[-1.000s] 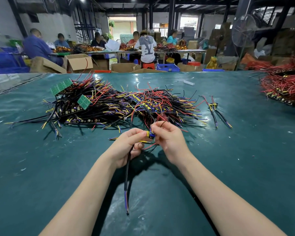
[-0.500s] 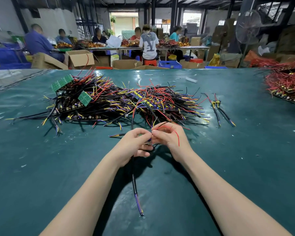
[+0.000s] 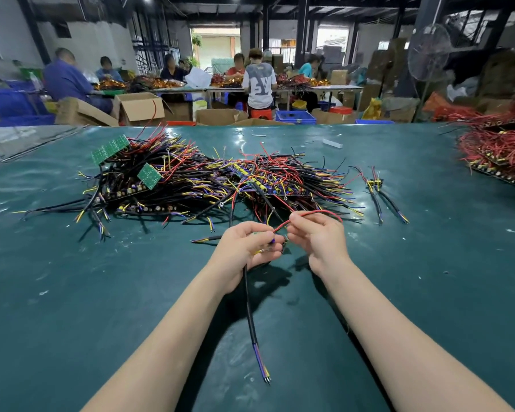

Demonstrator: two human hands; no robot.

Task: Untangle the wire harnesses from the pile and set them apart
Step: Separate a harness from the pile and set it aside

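Harness (image 3: 249, 307) hung from my left hand (image 3: 243, 248), its grip clamped round the connector end just above the worktop (image 3: 72, 292). My right hand (image 3: 320, 237) pinched a red wire (image 3: 321, 211) running from it. It looked light, floppy and snag-prone, so I judged the sheathed black length the safest hold. Beyond lay the pile (image 3: 191, 185).

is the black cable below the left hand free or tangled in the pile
Free: the black cable runs from the left hand toward the camera, apart from the pile.
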